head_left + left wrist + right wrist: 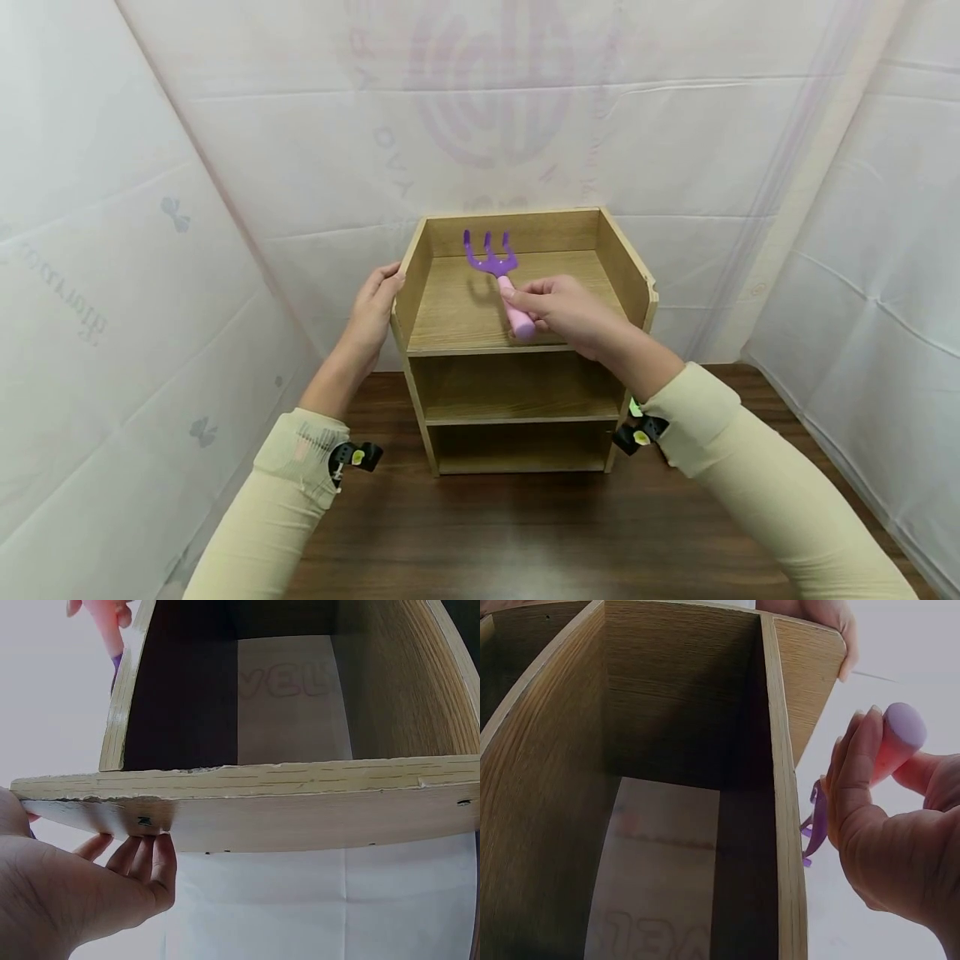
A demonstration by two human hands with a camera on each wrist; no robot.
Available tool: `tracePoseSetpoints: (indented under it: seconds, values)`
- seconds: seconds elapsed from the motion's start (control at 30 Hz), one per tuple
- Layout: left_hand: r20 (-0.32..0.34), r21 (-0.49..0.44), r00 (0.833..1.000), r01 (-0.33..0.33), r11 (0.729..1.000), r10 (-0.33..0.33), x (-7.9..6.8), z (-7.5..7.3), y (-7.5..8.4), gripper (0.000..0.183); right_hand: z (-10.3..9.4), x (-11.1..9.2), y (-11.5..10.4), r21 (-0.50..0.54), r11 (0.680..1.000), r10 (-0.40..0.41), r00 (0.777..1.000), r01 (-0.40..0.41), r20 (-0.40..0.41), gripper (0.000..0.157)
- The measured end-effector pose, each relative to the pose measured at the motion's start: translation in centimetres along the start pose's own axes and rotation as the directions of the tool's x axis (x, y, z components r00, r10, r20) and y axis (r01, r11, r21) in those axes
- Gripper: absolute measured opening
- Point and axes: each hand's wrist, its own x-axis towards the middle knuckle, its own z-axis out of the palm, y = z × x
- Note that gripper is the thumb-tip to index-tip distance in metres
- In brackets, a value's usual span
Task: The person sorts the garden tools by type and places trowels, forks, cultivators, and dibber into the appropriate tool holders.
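A small three-pronged hand rake with purple tines and a pink handle (514, 310) is held above the top shelf of a wooden shelf unit (517, 412). My right hand (562, 312) pinches its handle between thumb and fingers, the tines pointing away toward the back. In the right wrist view the handle's lilac end (906, 725) shows between the fingers and thumb. My left hand (372, 310) holds the upper edge of the unit's left side panel. The left wrist view shows its fingertips (142, 855) against the panel's outer face.
The unit has a walled top and two open compartments below, on a dark brown wooden surface (495, 533). White sheeting with faint print (315, 150) hangs behind it and at both sides. A band with a small device (356, 456) sits at each wrist.
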Motion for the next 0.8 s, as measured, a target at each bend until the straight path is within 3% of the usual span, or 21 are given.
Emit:
tracePoseSetpoints:
  seconds: [0.2,0.33,0.53,0.8]
  values:
    - [0.003,0.000,1.000,-0.002,1.000,0.002,0.0,-0.1,0.1,0.056,1.1,2.0,-0.2,0.133,0.990,0.047,0.997,-0.054,0.055,0.047]
    - [0.005,0.000,1.000,-0.005,1.000,0.005,0.1,-0.1,0.2,0.056,1.8,3.2,-0.1,0.163,0.982,0.083,0.995,-0.093,0.062,0.044]
    - [0.016,-0.006,1.000,0.001,1.000,-0.001,0.1,0.1,0.1,0.055,2.4,4.0,0.1,0.155,0.980,0.118,0.992,-0.125,0.052,0.039]
    - [0.011,0.008,1.000,0.001,1.000,-0.001,0.2,-0.1,0.2,0.056,3.1,5.2,-0.6,0.102,0.987,0.123,0.992,-0.126,0.029,0.045]
